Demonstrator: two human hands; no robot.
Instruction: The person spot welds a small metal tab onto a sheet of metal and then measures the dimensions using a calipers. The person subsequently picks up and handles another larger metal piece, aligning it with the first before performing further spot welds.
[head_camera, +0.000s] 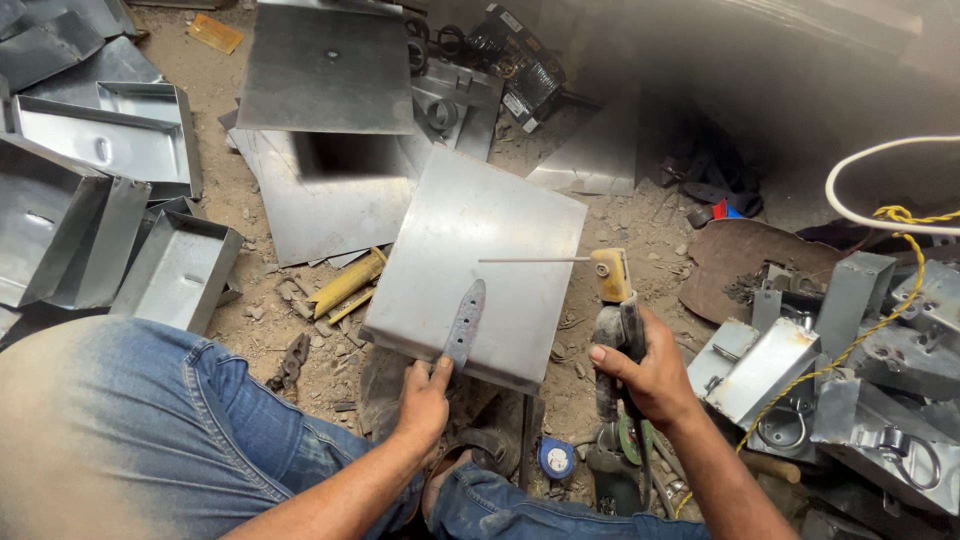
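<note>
Denim-clad knee low at left, the left hand (424, 398) pinches a flat metal strip (464, 322) angled up-right on the steel sheet (480, 265), while the right hand (650, 375) grips an electrode holder (612, 290), its rod (535, 260) pointing left above the strip.

You are in a metal fabrication workshop, working low on a dirt floor (250, 190) rather than at a bench. Folded sheet-metal trays (120, 140) lie stacked at your left, and flat steel sheets (330, 70) overlap ahead of you. Finished metal boxes with ring handles (880, 420) pile up at your right, with a yellow cord (880, 310) running across them. A welding electrode holder (612, 280) with its thin rod (530, 260) sits over a square steel panel (480, 260). Scraps, slag and offcuts litter the ground all around.
</note>
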